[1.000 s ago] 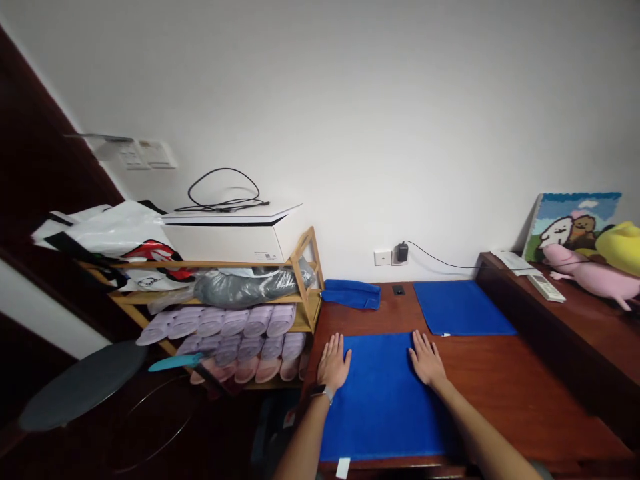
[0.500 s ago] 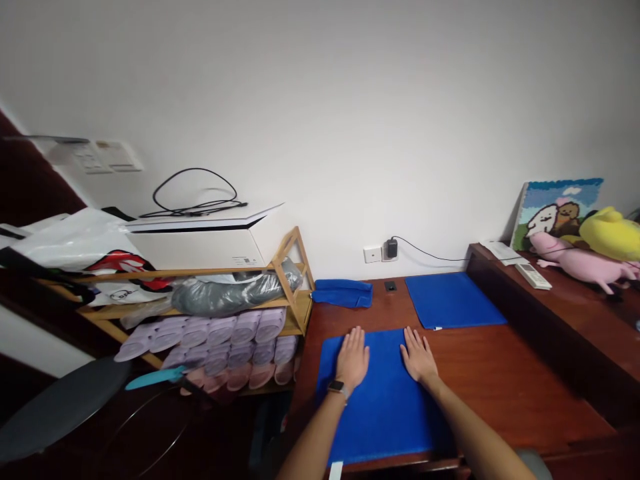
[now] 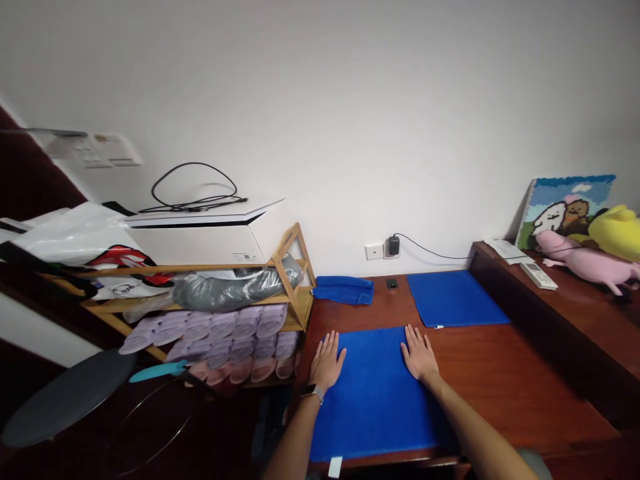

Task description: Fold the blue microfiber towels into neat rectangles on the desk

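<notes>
A blue cloth (image 3: pixel 375 393) lies spread flat on the reddish-brown wooden table, a white tag (image 3: pixel 335 467) sticking out at its near edge. My left hand (image 3: pixel 327 361) rests flat on the cloth's far left corner, fingers stretched out, a watch on the wrist. On the far right corner lies my right hand (image 3: pixel 419 353), palm down with fingers extended. Behind and to the right is a second flat blue cloth (image 3: pixel 457 298). A folded blue cloth (image 3: pixel 344 291) sits at the back left of the table.
Left of the table stands a wooden rack (image 3: pixel 300 307) with rows of slippers (image 3: pixel 223 325) and a white box (image 3: pixel 195 245) on top. A charger (image 3: pixel 394 245) is plugged into the wall. On the raised right ledge are a remote (image 3: pixel 539 275) and a pink plush toy (image 3: pixel 583 260).
My left hand has slid left across the cloth to its left edge. My right hand stays at the far right corner. The view has shifted slightly.
</notes>
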`<action>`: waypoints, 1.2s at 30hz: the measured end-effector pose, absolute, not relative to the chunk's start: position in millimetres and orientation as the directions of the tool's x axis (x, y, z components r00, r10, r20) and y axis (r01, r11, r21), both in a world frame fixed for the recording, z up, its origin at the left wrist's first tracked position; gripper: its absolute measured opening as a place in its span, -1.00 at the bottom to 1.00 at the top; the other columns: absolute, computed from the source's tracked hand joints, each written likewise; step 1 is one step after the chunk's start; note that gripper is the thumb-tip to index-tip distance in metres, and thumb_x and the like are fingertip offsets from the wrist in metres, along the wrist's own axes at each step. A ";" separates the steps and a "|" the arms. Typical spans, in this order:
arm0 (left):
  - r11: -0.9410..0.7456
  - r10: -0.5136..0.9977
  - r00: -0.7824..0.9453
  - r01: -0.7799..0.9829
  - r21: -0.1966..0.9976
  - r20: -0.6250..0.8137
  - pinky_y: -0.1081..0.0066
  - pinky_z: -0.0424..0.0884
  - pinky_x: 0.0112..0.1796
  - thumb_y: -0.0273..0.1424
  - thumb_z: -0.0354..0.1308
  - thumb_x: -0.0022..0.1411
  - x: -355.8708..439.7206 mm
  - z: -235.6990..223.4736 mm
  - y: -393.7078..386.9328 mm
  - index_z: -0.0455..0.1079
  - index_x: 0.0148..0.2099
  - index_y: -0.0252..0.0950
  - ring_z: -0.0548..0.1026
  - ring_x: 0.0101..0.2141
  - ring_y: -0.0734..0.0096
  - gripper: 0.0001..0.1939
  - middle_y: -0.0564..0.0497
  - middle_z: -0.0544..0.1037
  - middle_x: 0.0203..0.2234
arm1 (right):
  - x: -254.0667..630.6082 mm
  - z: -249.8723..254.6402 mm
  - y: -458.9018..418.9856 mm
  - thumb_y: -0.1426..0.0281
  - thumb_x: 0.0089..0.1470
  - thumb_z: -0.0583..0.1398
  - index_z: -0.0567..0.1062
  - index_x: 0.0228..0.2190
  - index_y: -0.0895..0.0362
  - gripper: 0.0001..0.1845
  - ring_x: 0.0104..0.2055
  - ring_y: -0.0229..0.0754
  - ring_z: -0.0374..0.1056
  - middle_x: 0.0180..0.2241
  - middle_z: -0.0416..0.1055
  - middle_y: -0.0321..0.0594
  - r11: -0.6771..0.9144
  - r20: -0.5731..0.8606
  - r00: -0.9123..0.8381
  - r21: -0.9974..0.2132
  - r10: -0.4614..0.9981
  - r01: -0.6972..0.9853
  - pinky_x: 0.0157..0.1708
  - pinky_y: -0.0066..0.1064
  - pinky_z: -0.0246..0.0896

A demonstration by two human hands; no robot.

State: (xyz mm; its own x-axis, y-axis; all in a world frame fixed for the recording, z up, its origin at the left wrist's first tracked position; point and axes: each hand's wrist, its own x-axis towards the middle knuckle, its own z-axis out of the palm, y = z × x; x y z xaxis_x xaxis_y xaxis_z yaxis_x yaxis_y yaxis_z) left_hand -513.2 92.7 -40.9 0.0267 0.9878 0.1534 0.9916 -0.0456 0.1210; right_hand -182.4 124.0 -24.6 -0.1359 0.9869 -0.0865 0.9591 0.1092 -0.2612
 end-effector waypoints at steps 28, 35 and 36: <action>0.106 0.944 -0.130 0.990 0.092 0.303 0.04 0.12 0.36 -0.33 -0.31 0.53 -554.3 -18.2 68.4 0.06 0.51 -0.35 0.17 0.41 0.14 -0.39 -0.20 0.29 0.39 | -174.5 -24.1 99.2 0.12 0.40 -0.30 -0.12 0.48 0.16 -0.25 0.55 -0.17 -0.36 0.52 -0.21 -0.30 0.172 -0.087 -0.200 -0.252 0.976 0.952 0.48 -0.17 -0.51; -0.226 0.961 0.200 0.966 0.127 0.191 0.08 0.02 0.40 -0.09 -0.29 0.56 -456.9 -27.1 65.8 0.01 0.53 -0.24 0.05 0.45 0.25 -0.35 -0.08 0.12 0.47 | -175.1 -26.0 100.6 0.13 0.40 -0.29 -0.12 0.47 0.19 -0.25 0.55 -0.18 -0.35 0.52 -0.21 -0.28 0.170 -0.087 -0.196 -0.245 0.977 0.955 0.48 -0.18 -0.52; -0.196 0.971 0.174 0.972 0.126 0.164 0.06 0.03 0.40 -0.07 -0.27 0.55 -461.4 -28.7 66.3 0.02 0.53 -0.24 0.06 0.45 0.23 -0.35 -0.09 0.12 0.47 | -175.3 -25.2 100.6 0.14 0.40 -0.29 -0.12 0.47 0.19 -0.25 0.55 -0.18 -0.35 0.52 -0.20 -0.28 0.169 -0.086 -0.196 -0.248 0.977 0.954 0.48 -0.18 -0.52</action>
State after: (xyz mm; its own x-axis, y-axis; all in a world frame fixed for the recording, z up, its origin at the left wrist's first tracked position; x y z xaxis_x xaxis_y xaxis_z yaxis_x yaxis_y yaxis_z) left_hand -461.4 66.3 -28.7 0.1742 0.9709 0.1643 0.9725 -0.1958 0.1262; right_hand -175.3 100.6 -25.2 -0.1959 0.9768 -0.0861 0.9539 0.1694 -0.2477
